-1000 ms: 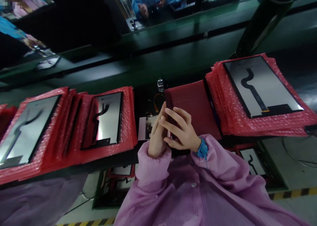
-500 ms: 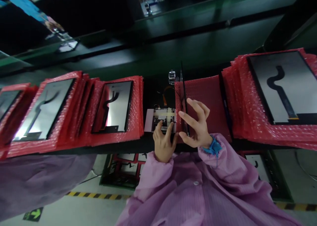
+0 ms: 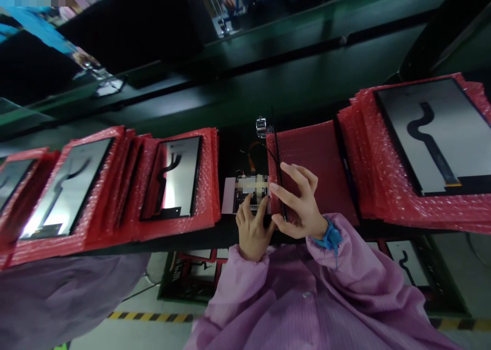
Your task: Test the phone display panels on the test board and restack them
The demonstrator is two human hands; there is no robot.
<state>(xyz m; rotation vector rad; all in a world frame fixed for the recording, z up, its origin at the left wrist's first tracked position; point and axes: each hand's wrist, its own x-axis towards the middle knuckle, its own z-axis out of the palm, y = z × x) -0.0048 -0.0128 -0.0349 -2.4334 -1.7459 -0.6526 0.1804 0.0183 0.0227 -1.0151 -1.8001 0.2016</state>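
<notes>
My left hand [image 3: 253, 230] rests with fingers apart on a small circuit board [image 3: 251, 192] crossed by pale tape strips, beside a white block [image 3: 229, 195]. Right of it, my right hand [image 3: 301, 201] has its fingers spread around a thin dark panel [image 3: 276, 150] that stands on edge, seen edge-on. Its thumb and fingers touch the panel's edges. Beneath lies a red bubble-wrap sheet [image 3: 314, 166]. An orange-tipped cable [image 3: 251, 161] curves from the board toward the panel.
Stacked red bubble-wrap sheets carry display panels at left [image 3: 184, 176] and right [image 3: 441, 135]. A metal clamp-like piece [image 3: 261, 127] sits behind the board. Crates of panels [image 3: 164, 278] stand below the bench edge. Another person's purple sleeve [image 3: 76, 299] is at lower left.
The view has shifted slightly, so the bench items appear a little lower and further left. Both hands keep nearly the same pose at the board and panel.
</notes>
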